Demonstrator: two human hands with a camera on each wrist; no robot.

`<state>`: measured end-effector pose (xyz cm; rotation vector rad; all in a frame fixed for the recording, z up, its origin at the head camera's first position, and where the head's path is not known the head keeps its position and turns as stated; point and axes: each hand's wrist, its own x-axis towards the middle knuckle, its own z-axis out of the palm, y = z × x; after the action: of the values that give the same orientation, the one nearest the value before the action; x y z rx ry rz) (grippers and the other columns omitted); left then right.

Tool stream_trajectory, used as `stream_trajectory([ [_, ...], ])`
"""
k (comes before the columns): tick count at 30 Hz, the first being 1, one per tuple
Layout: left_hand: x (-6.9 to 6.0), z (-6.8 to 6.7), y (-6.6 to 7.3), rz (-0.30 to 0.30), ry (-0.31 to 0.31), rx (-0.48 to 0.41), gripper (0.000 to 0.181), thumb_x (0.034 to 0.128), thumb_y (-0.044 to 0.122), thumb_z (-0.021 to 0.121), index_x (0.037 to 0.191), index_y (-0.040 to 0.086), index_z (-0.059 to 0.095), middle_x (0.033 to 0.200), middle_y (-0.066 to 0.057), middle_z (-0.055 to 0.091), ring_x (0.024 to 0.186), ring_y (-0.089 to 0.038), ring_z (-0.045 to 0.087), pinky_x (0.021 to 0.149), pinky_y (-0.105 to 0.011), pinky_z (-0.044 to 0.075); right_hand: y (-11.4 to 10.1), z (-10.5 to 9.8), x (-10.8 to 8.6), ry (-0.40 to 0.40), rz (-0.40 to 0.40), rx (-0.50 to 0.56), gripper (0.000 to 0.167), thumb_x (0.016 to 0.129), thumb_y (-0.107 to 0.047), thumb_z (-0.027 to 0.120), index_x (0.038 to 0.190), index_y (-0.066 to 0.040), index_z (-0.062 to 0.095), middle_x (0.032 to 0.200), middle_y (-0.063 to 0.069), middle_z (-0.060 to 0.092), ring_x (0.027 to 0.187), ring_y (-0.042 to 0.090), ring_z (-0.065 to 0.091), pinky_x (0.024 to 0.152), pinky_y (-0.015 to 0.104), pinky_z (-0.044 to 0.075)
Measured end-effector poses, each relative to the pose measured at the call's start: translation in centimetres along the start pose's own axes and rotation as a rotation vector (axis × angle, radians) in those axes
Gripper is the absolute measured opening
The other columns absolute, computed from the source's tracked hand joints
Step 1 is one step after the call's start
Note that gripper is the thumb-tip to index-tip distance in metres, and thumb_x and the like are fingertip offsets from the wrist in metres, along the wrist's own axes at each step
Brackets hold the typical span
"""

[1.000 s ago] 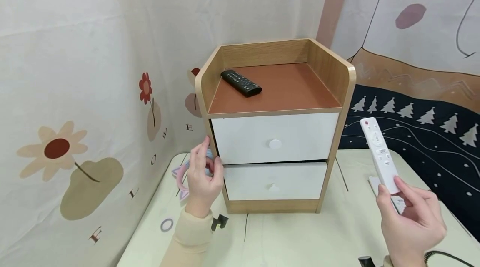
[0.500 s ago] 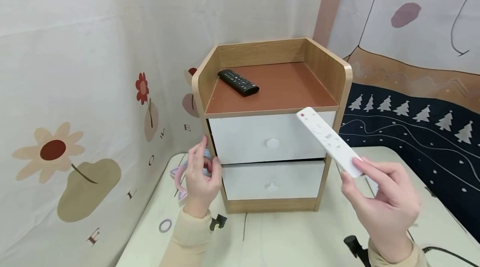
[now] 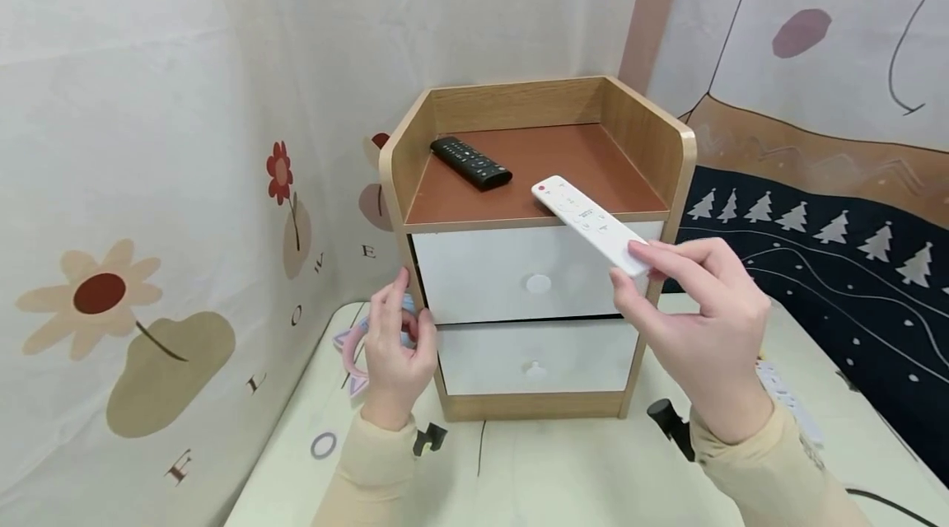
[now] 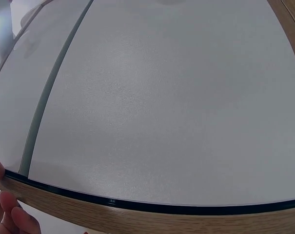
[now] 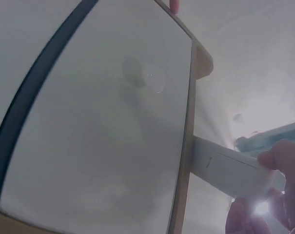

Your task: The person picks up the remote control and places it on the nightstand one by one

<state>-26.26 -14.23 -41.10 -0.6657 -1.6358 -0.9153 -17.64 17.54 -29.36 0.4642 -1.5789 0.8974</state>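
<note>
Cloth [image 3: 156,123] hangs round this corner, printed with flowers to the left and pale trees on a dark ground to the right. Below it spreads a pale desk [image 3: 549,473]. On the desk stands a wooden cabinet [image 3: 534,407], upright, its top a red-brown shelf [image 3: 563,150] walled at the back and both sides. Under the shelf sit the upper drawer [image 3: 482,280] and the lower drawer [image 3: 482,358], both white-fronted, a thin dark gap between them.

The person at it wears cream sleeves [image 3: 774,473]. The right grip [image 3: 700,321] is pinching the white remote [image 3: 589,222] near its close end, between thumb and fingers. The remote slants through the air, its far end over the front of the shelf, its near end before the upper drawer; I can't tell whether it touches the wood. The left grip [image 3: 396,354] clasps the cabinet's left edge, thumb at the front, fingers along the outer side.

Beyond the left grip, partly hidden, shows a pink hoop [image 3: 352,356]. A white strip [image 3: 790,402] lies by the right sleeve. Up on the shelf, near its left wall, lies a black remote [image 3: 471,163], buttons up. Each drawer bears a white knob [image 3: 539,284], and a tiny red button [image 3: 541,188] marks the white remote's far end.
</note>
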Motion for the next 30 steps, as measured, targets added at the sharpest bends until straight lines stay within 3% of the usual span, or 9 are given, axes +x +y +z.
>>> stream_trajectory([
  [6, 0.0, 0.0, 0.0, 0.001, -0.001, -0.001, 0.062, 0.0911, -0.008, 0.064, 0.152, -0.009, 0.054, 0.119, -0.029, 0.062, 0.059, -0.014, 0.049, 0.05, -0.024, 0.044, 0.2, 1.3, 1.8, -0.123, -0.064, -0.074, 0.029, 0.082, -0.014, 0.088, 0.11, -0.007, 0.088, 0.095, 0.018, 0.073, 0.071, 0.015, 0.052, 0.066, 0.009, 0.033],
  [15, 0.0, 0.0, 0.0, -0.004, -0.003, -0.001, 0.062, 0.0918, -0.008, 0.064, 0.153, -0.009, 0.054, 0.121, -0.03, 0.062, 0.059, -0.014, 0.049, 0.05, -0.025, 0.044, 0.4, 2.8, 4.9, -0.282, -0.079, -0.215, 0.022, 0.088, -0.016, 0.085, 0.108, -0.006, 0.087, 0.09, 0.016, 0.067, 0.08, 0.025, 0.069, 0.068, 0.02, 0.041],
  [19, -0.1, -0.1, 0.1, -0.007, -0.008, 0.0, 0.062, 0.0917, -0.008, 0.064, 0.153, -0.009, 0.054, 0.121, -0.029, 0.061, 0.059, -0.014, 0.049, 0.05, -0.026, 0.044, 0.3, 3.3, 6.1, -0.366, -0.022, -0.22, 0.021, 0.091, -0.017, 0.085, 0.108, -0.005, 0.086, 0.092, 0.014, 0.067, 0.083, 0.025, 0.072, 0.072, 0.022, 0.045],
  [30, 0.0, 0.0, 0.0, 0.004, -0.005, 0.01, 0.062, 0.0924, -0.007, 0.063, 0.153, -0.009, 0.053, 0.12, -0.03, 0.062, 0.059, -0.014, 0.049, 0.05, -0.025, 0.043, -0.3, 5.0, 9.6, -0.617, 0.217, -0.283, 0.024, 0.099, -0.028, 0.079, 0.115, -0.01, 0.083, 0.096, 0.011, 0.066, 0.09, 0.026, 0.061, 0.075, 0.04, 0.046],
])
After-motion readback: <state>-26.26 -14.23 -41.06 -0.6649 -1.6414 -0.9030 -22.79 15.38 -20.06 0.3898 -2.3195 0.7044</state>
